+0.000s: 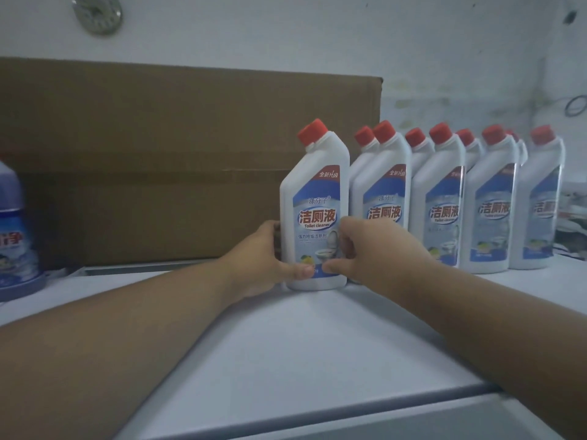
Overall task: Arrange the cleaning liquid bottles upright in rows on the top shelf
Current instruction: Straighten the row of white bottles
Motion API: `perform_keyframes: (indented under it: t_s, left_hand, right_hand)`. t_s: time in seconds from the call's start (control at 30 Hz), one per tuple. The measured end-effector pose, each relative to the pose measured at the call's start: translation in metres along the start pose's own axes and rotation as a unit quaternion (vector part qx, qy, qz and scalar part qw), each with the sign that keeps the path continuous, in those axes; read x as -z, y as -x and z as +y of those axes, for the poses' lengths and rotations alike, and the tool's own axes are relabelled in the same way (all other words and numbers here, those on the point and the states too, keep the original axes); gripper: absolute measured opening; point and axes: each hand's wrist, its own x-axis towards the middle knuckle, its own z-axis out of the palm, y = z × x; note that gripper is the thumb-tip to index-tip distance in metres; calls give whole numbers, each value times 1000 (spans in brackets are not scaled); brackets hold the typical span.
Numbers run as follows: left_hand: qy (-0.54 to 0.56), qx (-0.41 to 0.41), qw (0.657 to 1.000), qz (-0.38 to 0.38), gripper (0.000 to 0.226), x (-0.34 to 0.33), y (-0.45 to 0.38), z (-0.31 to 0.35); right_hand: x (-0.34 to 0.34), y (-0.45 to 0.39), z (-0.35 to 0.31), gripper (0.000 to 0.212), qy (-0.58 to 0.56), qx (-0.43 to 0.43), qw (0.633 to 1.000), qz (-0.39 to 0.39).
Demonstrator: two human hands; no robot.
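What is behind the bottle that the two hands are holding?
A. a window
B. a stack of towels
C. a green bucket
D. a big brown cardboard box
D: the toilet cleaner bottle, gripped near its base by the left hand and the right hand, stands upright on the shelf right in front of a big brown cardboard box.

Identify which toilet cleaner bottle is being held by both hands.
The leftmost bottle, standing nearest the cardboard box, with the left hand and right hand gripping its base.
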Motion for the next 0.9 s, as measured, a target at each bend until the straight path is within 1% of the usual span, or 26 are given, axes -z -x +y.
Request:
perform_keyframes:
  t_s: [0.1, 0.2, 0.23, 0.33, 0.4, 0.57, 0.83, 0.9]
  left_hand:
    - [-41, 5, 999, 25, 84, 0, 4, 3]
    - [-106, 5, 991, 78, 73, 2, 9, 7]
    - [-127, -2, 988, 83, 68, 2, 11, 8]
    - [-176, -19, 983, 52, 54, 2, 14, 7]
    - [-181, -23, 982, 42, 51, 1, 15, 7]
    - [-166, -27, 985, 35, 53, 0, 14, 8]
    - [-181, -13, 983, 24, 50, 0, 14, 10]
    - [-193, -2, 980, 39, 54, 0, 15, 15]
  right_hand:
    - [-2, -1, 1, 51, 3, 5, 1000, 5]
    - [-2, -2, 4, 50, 3, 14, 1000, 6]
    - [-2, -2, 5, 50, 5, 17, 1000, 3]
    - [-1, -1, 6, 49, 5, 18, 1000, -8]
    - [-2, -1, 7, 48, 2, 16, 1000, -10]
    - [-3, -2, 10, 39, 0, 21, 1000, -9]
    - [-4, 1, 8, 35, 4, 34, 999, -4]
    - [-2, 2, 8, 35, -3, 43, 999, -5]
